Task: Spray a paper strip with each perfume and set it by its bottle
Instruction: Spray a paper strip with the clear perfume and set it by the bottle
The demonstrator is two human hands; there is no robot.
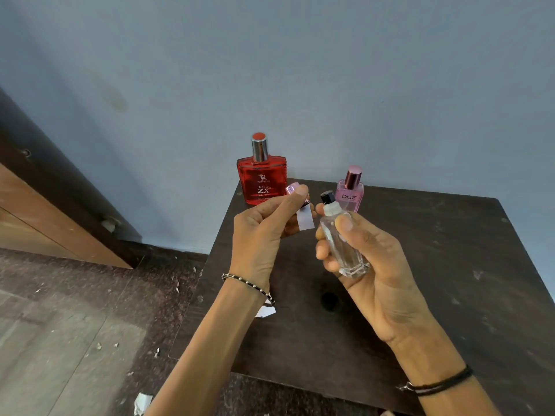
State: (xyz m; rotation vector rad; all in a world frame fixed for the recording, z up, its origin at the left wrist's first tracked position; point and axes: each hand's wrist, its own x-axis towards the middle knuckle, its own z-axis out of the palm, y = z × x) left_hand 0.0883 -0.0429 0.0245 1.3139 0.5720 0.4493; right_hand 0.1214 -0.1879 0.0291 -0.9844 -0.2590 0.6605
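Observation:
My right hand point(369, 265) grips a small clear glass perfume bottle point(342, 247) with a white collar and a black spray nozzle, tilted toward the left. My left hand point(264, 232) pinches a white paper strip point(305, 219) just left of the nozzle and also holds a small pink cap point(292, 189) between its fingers. A red square perfume bottle point(261, 183) stands at the table's far left corner. At the back, right of it, is a pink bottle marked DGZ point(350, 195) with a rose cap.
The dark wooden table point(450, 280) has a round hole point(329, 300) in its middle. A scrap of white paper point(265, 311) lies near its left edge under my left wrist. Left of the table, paper bits litter the floor point(75, 325) beside a wooden cabinet point(39, 223).

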